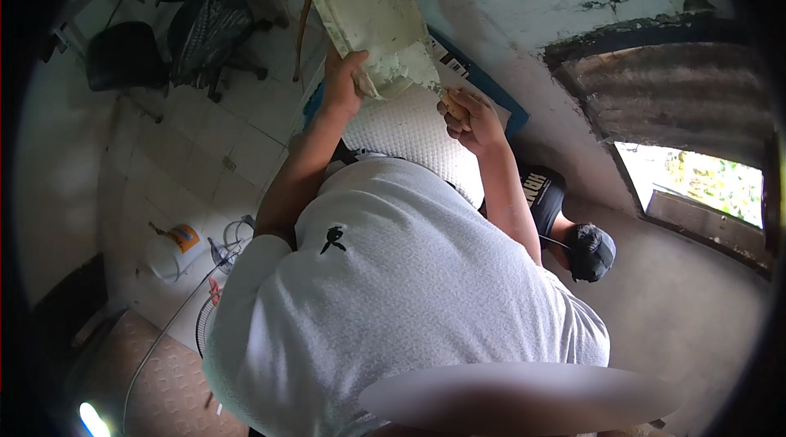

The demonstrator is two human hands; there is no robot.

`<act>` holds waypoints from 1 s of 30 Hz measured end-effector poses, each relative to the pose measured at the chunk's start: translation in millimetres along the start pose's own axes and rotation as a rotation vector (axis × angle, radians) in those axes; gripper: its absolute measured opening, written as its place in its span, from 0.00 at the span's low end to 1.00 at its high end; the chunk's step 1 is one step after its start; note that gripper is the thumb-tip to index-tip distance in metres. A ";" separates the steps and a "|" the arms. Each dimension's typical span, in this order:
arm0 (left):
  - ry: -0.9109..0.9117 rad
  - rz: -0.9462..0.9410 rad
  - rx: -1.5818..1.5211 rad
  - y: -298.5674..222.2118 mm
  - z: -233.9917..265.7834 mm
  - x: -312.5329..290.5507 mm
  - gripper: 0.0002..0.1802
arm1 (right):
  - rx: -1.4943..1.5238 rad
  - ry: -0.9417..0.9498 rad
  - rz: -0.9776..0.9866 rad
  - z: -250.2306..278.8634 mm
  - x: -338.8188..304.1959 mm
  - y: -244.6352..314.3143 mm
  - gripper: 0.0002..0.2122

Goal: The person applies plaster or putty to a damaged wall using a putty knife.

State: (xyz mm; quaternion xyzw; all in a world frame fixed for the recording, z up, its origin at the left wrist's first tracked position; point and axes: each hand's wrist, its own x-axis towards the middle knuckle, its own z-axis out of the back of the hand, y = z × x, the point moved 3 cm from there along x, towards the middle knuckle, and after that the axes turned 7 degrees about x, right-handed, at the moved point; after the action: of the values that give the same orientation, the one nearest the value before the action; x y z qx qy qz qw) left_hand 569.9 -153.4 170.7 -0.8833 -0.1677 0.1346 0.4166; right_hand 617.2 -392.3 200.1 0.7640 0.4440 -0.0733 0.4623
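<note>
Shallow tray [360,7], held up in front of the person; long axis running away from the body, far end leaning left.
Off-white, round-cornered, scuffed; white paste [409,65] smeared over near end; left hand [344,85] gripping near-left edge; right hand [473,118] closed around wooden-handled tool [455,110], pointing forward-left toward paste.

So we're wearing a pale grey-white shirt [426,290], kinda flecked, like heathered knit. Going from the shirt's middle, there's a little black figure-shaped emblem [334,239] at about 10 o'clock. The left sleeve [241,298] sits at 9, the right sleeve [581,314] at 3, both loose and creased, with our forearms uncovered. Left hand [344,81] and right hand [470,116] are bare too. The collar's blurred out around 5, can't tell its shape.
</note>
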 end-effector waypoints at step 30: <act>0.047 0.347 -0.136 -20.5 5.2 -26.8 0.42 | -1.542 -0.686 1.906 -27.7 -153.0 303.2 0.18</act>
State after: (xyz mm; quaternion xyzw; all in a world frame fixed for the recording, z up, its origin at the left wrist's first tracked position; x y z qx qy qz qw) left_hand 539.8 -148.5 186.1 -0.9281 -0.0119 0.1721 0.3301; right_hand 744.1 -518.3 490.0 0.2556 -0.4931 0.3695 0.7450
